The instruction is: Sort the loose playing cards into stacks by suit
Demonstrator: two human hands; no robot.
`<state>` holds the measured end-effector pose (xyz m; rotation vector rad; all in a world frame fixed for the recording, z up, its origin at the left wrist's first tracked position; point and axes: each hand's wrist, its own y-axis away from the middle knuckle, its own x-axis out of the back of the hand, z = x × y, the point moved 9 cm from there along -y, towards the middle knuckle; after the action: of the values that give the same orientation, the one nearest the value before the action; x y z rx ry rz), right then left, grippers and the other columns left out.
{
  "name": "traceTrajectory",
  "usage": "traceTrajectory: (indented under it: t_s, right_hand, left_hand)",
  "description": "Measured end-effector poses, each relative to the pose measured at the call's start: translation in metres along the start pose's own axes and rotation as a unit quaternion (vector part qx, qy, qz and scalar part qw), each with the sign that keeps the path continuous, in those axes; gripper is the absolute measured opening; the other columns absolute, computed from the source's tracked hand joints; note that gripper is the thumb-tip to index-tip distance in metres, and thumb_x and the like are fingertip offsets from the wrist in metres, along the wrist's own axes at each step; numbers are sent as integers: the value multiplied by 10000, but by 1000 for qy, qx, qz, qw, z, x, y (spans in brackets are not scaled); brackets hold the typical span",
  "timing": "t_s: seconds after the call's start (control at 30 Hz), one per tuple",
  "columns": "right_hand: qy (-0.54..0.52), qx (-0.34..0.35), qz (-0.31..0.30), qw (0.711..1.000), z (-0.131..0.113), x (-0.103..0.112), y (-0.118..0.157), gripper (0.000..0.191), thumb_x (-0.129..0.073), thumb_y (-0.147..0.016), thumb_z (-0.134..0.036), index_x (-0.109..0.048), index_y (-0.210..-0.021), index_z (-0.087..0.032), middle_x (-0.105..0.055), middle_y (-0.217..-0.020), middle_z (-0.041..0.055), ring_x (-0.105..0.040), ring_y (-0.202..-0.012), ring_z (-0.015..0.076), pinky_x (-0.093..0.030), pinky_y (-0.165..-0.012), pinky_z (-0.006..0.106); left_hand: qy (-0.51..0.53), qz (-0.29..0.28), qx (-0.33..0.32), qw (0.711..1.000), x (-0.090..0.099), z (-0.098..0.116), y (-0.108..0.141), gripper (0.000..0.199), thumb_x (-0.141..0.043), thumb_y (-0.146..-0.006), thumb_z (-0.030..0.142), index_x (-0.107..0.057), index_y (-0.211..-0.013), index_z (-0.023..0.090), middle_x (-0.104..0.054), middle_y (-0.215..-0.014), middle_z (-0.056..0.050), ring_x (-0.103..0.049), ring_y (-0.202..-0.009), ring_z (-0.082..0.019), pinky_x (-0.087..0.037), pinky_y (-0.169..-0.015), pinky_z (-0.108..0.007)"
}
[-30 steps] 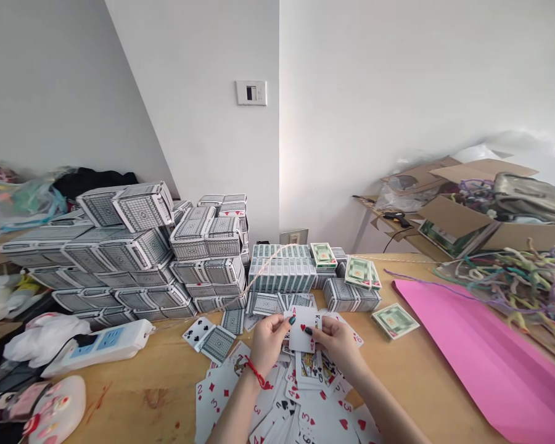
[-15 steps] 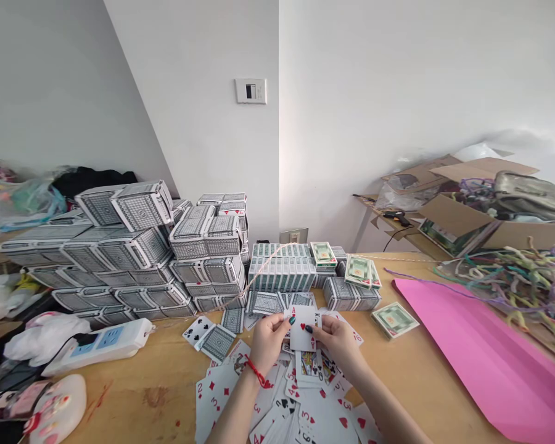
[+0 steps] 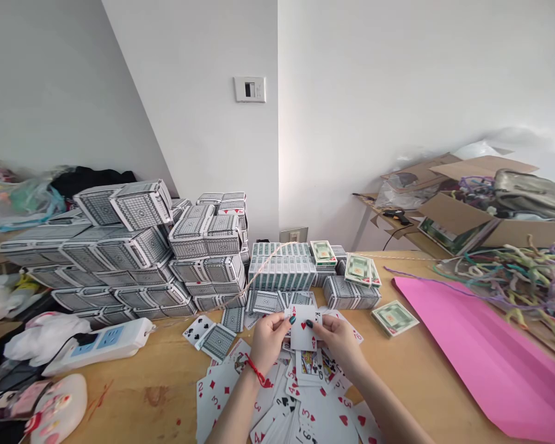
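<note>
Pinching an ace of hearts (image 3: 303, 339) between them, the left hand (image 3: 269, 339) and the right hand (image 3: 340, 340) are working above the near middle of the worktop (image 3: 139, 394). The grip of the left hand is closing with its thumb on the left edge of the ace, and the grip of the right hand is pressing its thumb on the right part of the same card. Behind the ace, a king (image 3: 319, 318) is showing only its corner, on the right side. A red string bracelet (image 3: 258, 371) is circling the left wrist. Below the hands, many loose cards (image 3: 217, 394) are lying face up and overlapping, and a picture card (image 3: 311, 368) is appearing just on the near side of the ace. On the far left, blocks of folded cards (image 3: 141, 206) are standing in high stacks. To the right of these stacks, a row of green-and-white packs (image 3: 282, 265) is standing behind some face-down cards (image 3: 267, 302). Farther right, a green card box (image 3: 394, 319) is lying flat between the right hand and a pink sheet (image 3: 472, 357). Tangled coloured cords (image 3: 527, 290) are lying at the far right, near an open carton (image 3: 527, 235). At the left, a white power strip (image 3: 129, 345) is resting on the worktop.
</note>
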<state>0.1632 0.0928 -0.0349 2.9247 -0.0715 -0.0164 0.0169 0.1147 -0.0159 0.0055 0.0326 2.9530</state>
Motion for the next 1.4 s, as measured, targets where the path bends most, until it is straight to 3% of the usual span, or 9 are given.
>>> traceTrajectory:
  t_s: [0.4, 0.53, 0.7, 0.83, 1.03, 1.4]
  right_hand:
    - [12, 9, 19, 1000, 0, 4, -1, 476, -629, -581, -552, -310, -507, -207, -298, -430, -97, -268, -377, 46, -223, -374, 190]
    - [-19, -9, 11, 1000, 1, 3, -1, 445, -654, -549, -552, -384, -527, -199, -385, -435, -76, -352, -376, 65, -274, -373, 203]
    - [-75, -15, -20, 997, -7, -2, 4, 415, -683, -525, -542, -510, -581, -169, -533, -493, -9, -517, -462, 134, -381, -421, 234]
    - [-73, -9, -15, 997, -9, -2, 5, 441, -679, -512, -571, -534, -595, -162, -578, -530, 13, -559, -504, 159, -419, -444, 245]
    - [-56, -4, -9, 998, -2, 0, 1, 452, -668, -514, -583, -538, -619, -163, -589, -535, 14, -565, -503, 165, -412, -428, 241]
    - [-84, 1, -19, 996, 4, 0, 0, 344, -678, -597, -467, -518, -625, -164, -603, -566, 10, -546, -489, 142, -407, -458, 239]
  left_hand:
    - [26, -3, 38, 999, 0, -7, -1, 301, -620, -667, 408, -690, -737, 123, -645, -580, -37, -565, -533, -164, -417, -467, -230]
    - [136, -31, 78, 987, -4, -11, 1, 335, -634, -670, 414, -688, -832, 126, -680, -693, -58, -613, -643, -193, -474, -546, -260]
    - [257, -107, 118, 953, -14, -9, 6, 309, -637, -714, 341, -674, -927, 120, -692, -824, -99, -635, -756, -213, -500, -666, -309]
    - [256, -131, 128, 949, -18, -9, 7, 273, -633, -736, 308, -679, -925, 117, -694, -835, -104, -636, -779, -207, -497, -706, -307]
    - [237, -122, 136, 954, -23, -9, 7, 289, -675, -692, 333, -693, -887, 119, -695, -844, -100, -631, -783, -199, -491, -718, -291]
    - [221, -107, 129, 961, -23, -14, 9, 335, -651, -711, 355, -674, -961, 134, -695, -826, -98, -624, -706, -178, -485, -670, -282]
